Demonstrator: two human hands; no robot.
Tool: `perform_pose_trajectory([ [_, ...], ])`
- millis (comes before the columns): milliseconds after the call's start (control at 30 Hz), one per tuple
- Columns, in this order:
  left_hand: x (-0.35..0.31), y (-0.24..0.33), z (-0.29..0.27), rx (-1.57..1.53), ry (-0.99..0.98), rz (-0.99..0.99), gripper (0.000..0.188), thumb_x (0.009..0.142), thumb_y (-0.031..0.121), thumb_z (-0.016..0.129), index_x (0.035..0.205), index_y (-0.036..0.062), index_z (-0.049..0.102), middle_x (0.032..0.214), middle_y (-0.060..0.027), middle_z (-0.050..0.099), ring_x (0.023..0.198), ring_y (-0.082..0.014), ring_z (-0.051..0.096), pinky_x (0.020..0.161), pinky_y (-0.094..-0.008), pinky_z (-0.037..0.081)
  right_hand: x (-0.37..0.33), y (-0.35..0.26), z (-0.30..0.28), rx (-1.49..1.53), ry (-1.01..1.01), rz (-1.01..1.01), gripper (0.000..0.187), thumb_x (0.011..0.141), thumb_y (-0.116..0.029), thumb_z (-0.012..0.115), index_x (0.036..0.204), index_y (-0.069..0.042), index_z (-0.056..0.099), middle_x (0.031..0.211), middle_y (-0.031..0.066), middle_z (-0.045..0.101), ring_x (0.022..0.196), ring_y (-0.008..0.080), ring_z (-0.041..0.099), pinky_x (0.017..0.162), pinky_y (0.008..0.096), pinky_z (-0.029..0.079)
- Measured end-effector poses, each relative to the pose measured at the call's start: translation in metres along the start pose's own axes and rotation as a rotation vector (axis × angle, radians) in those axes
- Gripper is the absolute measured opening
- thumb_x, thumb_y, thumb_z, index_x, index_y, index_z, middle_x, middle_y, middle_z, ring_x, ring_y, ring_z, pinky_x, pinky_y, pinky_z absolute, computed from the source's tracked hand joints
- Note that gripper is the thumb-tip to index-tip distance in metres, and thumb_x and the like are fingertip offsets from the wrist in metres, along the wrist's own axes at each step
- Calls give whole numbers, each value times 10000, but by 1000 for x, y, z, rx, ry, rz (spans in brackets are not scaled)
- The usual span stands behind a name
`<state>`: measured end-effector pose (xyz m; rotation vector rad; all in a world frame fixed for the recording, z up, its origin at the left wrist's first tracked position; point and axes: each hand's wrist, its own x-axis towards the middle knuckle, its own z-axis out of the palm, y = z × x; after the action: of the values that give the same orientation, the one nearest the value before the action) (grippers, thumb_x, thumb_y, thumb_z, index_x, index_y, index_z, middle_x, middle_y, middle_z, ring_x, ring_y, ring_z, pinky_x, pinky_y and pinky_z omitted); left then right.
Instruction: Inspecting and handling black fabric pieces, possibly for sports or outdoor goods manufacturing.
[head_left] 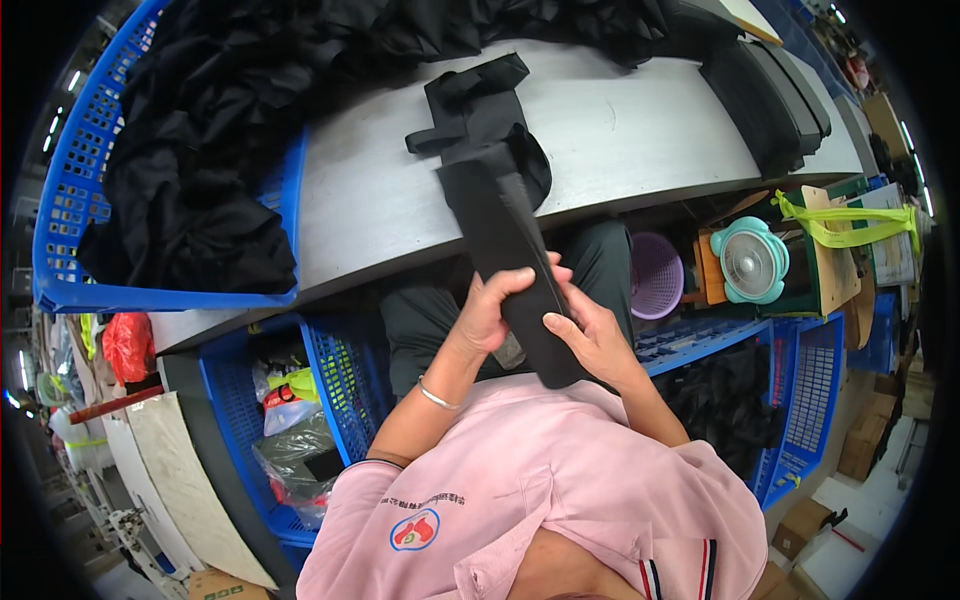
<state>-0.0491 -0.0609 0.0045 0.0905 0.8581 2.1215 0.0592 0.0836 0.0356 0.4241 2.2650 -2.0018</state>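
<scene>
A long, flat piece of folded black fabric [505, 235] slants from the table's near edge down toward my chest. My left hand [490, 310] grips its left side, thumb lying on top. On the opposite side my right hand [592, 330] pinches it lower down, thumb also over the upper face. Fingers of both hands pass underneath and are partly hidden. At the far end of the strip lies a black fabric piece with straps or loops [490, 105], resting on the grey table [610, 130]; whether the two are joined I cannot tell.
A blue basket [170, 295] heaped with black fabric [200, 160] stands at the left. Stacked black pieces [765, 105] lie on the table's right. Below are a blue basket of bagged items [225, 400], a purple bin [657, 275], a teal fan [748, 260] and another blue basket [805, 400].
</scene>
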Motion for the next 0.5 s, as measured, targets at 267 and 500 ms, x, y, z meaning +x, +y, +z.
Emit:
perform_pose_trajectory([
  [267,31,20,-27,1360,742,788,341,893,195,733,1223,112,718,1494,-158,450,1175,-300,487,991,-387,441,8,18,-16,-182,133,-161,432,994,-121,603,1408,-17,537,1112,148,723,976,126,670,867,267,515],
  [500,82,57,-54,1455,564,848,387,796,-89,571,1129,19,735,1279,-135,671,1014,-284,606,908,-366,500,20,6,-8,-346,178,-134,475,969,-108,611,1431,-56,511,735,209,640,586,257,663,600,358,501],
])
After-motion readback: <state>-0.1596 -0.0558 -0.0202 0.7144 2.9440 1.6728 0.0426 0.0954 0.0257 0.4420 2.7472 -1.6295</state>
